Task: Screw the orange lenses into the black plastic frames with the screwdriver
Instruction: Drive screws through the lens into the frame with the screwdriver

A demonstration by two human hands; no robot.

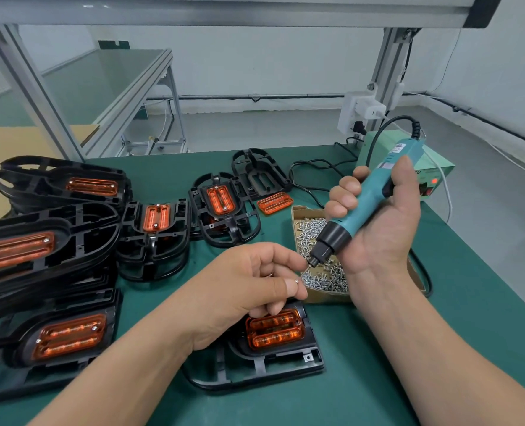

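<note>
Teal plastic barrel, smooth, w/ a black stepped nose tapering to a thin bit: the screwdriver (368, 198) sits tilted in the R hand (381, 222), fingers wrapped round the barrel, thumb along its top side, bit aimed down-left. A black cable (387, 124) leaves its rear end.

L hand (245, 281) is curled, thumb and forefinger brought together right at the bit's tip. A tiny silver screw (296, 281) shows against the thumb tip, pinched there as far as I can tell. Other fingers are tucked under.

Directly below both hands, on the green felt-like mat (331, 401), lies a black plastic frame (288, 358): matte, ribbed, rounded outline w/ open cut-outs. Its orange lens (275, 330) sits in the raised middle: translucent, glossy, a rounded rectangle w/ two long ridged slots. The L hand's lower fingers hang over the lens's far edge; contact unclear.

An open cardboard box (298, 210) just beyond the hands holds a heap of small shiny screws (311, 226). Behind it a loose lens (275, 202) lies flat on the mat beside an empty frame (259, 172). More frames (198, 207) w/ lenses fitted, silver screw heads showing, lie mid-table and in stacks (79, 229) on the left. A pale green metal power box (439, 167) stands far right, red light on.
</note>
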